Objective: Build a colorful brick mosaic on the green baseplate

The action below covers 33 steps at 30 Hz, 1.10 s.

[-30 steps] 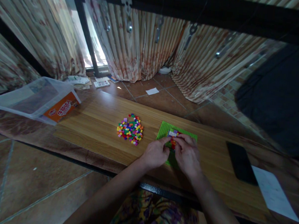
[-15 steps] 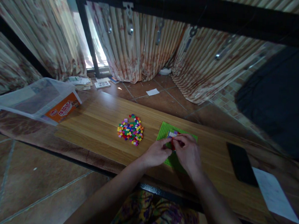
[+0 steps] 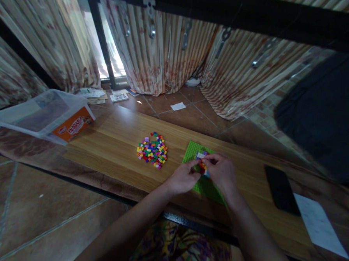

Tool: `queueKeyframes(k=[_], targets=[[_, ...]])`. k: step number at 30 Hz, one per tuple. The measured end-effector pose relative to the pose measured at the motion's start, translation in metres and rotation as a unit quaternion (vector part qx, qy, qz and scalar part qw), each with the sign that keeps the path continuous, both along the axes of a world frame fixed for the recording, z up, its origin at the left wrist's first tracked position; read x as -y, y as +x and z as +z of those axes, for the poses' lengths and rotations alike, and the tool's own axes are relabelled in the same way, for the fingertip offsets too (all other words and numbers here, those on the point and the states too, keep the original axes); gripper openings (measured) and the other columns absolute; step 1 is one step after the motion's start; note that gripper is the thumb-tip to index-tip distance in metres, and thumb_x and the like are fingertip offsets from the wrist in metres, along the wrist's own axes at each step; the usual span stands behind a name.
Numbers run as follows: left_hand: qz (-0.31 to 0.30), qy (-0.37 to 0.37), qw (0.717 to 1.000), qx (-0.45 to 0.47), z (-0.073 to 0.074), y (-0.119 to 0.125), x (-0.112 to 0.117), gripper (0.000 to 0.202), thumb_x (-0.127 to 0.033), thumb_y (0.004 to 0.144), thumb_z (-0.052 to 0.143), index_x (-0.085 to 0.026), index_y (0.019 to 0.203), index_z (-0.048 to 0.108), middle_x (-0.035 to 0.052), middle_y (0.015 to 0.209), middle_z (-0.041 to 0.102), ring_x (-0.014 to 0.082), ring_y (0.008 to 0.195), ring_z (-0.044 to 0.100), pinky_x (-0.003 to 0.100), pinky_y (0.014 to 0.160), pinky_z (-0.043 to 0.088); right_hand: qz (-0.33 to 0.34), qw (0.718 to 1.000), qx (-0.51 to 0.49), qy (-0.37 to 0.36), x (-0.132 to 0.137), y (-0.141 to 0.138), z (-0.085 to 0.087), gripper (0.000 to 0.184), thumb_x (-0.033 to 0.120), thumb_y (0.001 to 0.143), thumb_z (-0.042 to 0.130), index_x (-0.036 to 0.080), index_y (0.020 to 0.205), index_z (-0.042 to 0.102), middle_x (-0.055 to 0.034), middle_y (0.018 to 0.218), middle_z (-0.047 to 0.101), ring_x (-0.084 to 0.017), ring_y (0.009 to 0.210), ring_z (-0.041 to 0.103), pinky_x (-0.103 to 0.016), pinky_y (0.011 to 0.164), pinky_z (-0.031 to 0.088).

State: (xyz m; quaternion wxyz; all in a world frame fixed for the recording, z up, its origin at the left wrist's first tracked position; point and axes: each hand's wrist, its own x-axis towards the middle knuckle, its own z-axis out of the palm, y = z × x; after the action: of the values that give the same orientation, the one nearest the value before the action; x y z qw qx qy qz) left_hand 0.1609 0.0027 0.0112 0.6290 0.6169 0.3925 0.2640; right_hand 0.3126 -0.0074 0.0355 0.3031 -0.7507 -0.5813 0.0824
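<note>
A green studded baseplate (image 3: 191, 147) lies on the wooden table, partly covered by my hands. On it sits a small build of toy bricks (image 3: 201, 155), with white, purple, red and yellow pieces showing. From the left, my left hand (image 3: 183, 179) curls its thumb and fingers against the build's near left side. My right hand (image 3: 222, 173) bends over the right side, thumb and forefinger pinched at the red and yellow bricks; the piece between those fingertips is mostly hidden. A pile of loose coloured bricks (image 3: 152, 150) lies left of the baseplate.
A clear plastic box (image 3: 43, 117) with an orange label stands at the table's left end. To the right lie a black phone-like slab (image 3: 281, 189) and a white sheet (image 3: 320, 224). Papers (image 3: 119, 97) rest on the tiled floor beyond, before the curtains (image 3: 172, 56).
My right hand has shifted slightly right, turning a little, so more red, yellow and white bricks show. My left hand stays nearly in place.
</note>
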Motion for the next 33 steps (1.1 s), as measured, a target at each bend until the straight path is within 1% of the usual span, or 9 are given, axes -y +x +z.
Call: queueKeyframes(k=[8,11,13,15,17,23,28,31,33], targets=[[0.096,0.000,0.995,0.015,-0.001,-0.007,-0.002,0.037,-0.018,0.075,0.058,-0.015,0.111,0.066,-0.0016,0.069,0.061,0.0088,0.055,0.049,0.020,0.053,0.038,-0.006,0.999,-0.023,-0.042,-0.009,0.005,0.000,0.015,0.034,0.067,0.063,0.022,0.065,0.071,-0.0047,0.075,0.067,-0.019,0.066,0.059,-0.032,0.065,0.042],[0.130,0.016,0.991,0.036,0.000,-0.010,-0.004,0.027,-0.017,0.074,0.062,-0.014,0.099,0.070,0.0011,0.080,0.067,0.0101,0.067,0.056,0.020,0.062,0.044,-0.009,0.994,-0.102,-0.036,-0.006,0.010,0.000,0.020,0.040,0.067,0.065,0.021,0.067,0.072,-0.0042,0.071,0.068,-0.019,0.065,0.060,-0.032,0.064,0.043],[0.128,0.010,0.990,0.063,0.000,-0.010,-0.004,0.020,-0.017,0.074,0.064,-0.014,0.093,0.071,0.0020,0.082,0.069,0.0109,0.070,0.059,0.021,0.066,0.046,-0.034,0.984,-0.176,-0.016,0.000,0.013,0.000,0.026,0.045,0.069,0.064,0.020,0.072,0.073,-0.0044,0.069,0.069,-0.019,0.063,0.060,-0.031,0.062,0.044],[0.126,-0.002,0.988,0.094,0.002,-0.009,-0.003,0.017,-0.018,0.074,0.065,-0.014,0.089,0.071,0.0021,0.082,0.069,0.0110,0.071,0.060,0.022,0.067,0.048,-0.051,0.972,-0.231,0.016,0.009,0.012,0.000,0.030,0.047,0.072,0.063,0.019,0.078,0.073,-0.0051,0.073,0.070,-0.019,0.066,0.061,-0.031,0.064,0.046],[0.133,-0.013,0.983,0.122,0.004,-0.008,-0.002,0.017,-0.017,0.072,0.067,-0.014,0.089,0.070,0.0019,0.082,0.069,0.0108,0.071,0.060,0.022,0.068,0.049,-0.028,0.967,-0.251,0.041,0.020,0.008,0.001,0.030,0.047,0.075,0.063,0.019,0.082,0.073,-0.0057,0.082,0.072,-0.020,0.073,0.063,-0.032,0.069,0.048],[0.134,-0.047,0.972,0.186,0.014,-0.005,0.006,0.018,-0.017,0.071,0.069,-0.014,0.089,0.067,0.0011,0.079,0.068,0.0100,0.068,0.061,0.024,0.070,0.050,0.096,0.974,-0.199,0.040,0.038,-0.014,0.009,0.022,0.041,0.082,0.062,0.023,0.086,0.074,-0.0038,0.091,0.070,-0.019,0.088,0.063,-0.033,0.080,0.047],[0.138,-0.039,0.971,0.193,0.014,0.000,0.009,0.019,-0.017,0.072,0.068,-0.015,0.091,0.066,0.0023,0.082,0.071,0.0119,0.074,0.064,0.026,0.075,0.052,0.116,0.977,-0.175,0.043,0.039,-0.022,0.012,0.021,0.038,0.086,0.058,0.023,0.083,0.073,-0.0033,0.089,0.069,-0.018,0.083,0.062,-0.032,0.077,0.046],[0.147,-0.025,0.975,0.164,0.011,0.001,0.007,0.022,-0.013,0.073,0.065,-0.015,0.096,0.066,0.0032,0.086,0.071,0.0123,0.077,0.065,0.024,0.074,0.052,0.126,0.979,-0.156,0.040,0.034,-0.016,0.014,0.023,0.039,0.087,0.056,0.023,0.083,0.072,-0.0035,0.088,0.068,-0.018,0.083,0.061,-0.032,0.076,0.046],[0.165,-0.006,0.978,0.123,0.009,-0.001,0.004,0.025,-0.011,0.075,0.062,-0.015,0.100,0.066,0.0042,0.090,0.071,0.0125,0.078,0.065,0.024,0.072,0.053,0.105,0.984,-0.139,0.049,0.030,-0.007,0.015,0.025,0.042,0.086,0.056,0.022,0.084,0.072,-0.0045,0.090,0.068,-0.019,0.083,0.061,-0.032,0.076,0.046]])
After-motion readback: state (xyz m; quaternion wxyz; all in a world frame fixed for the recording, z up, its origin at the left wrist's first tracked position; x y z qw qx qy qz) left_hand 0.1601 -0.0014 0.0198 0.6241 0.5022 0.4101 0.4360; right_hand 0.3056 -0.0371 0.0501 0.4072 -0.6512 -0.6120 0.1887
